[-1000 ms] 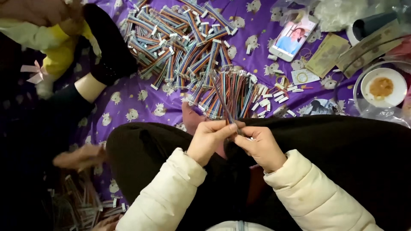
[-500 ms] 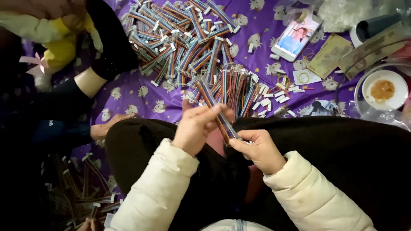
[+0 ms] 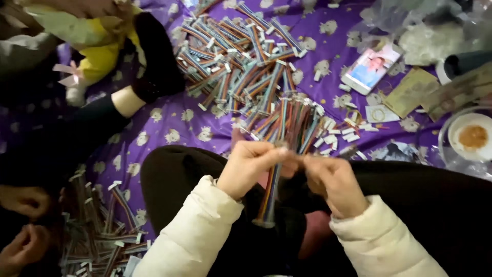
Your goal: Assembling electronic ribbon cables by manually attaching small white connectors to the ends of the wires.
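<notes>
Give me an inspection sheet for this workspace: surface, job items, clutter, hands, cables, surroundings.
Surface: purple patterned cloth, largely covered.
Job's things: multicoloured ribbon cable hanging from both hands over the lap.
Clutter: phone, bowl with brown residue, plastic bags.
Grip: left hand and right hand both pinch the cable's top end.
Cables: large pile ahead, second heap lower left.
Surroundings: another person's hands at lower left, dark sock on the cloth.

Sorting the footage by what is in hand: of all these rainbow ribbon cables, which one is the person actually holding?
The rainbow ribbon cable hanging between left hand and right hand, over the lap. The others lie in piles on the purple cloth.
</notes>
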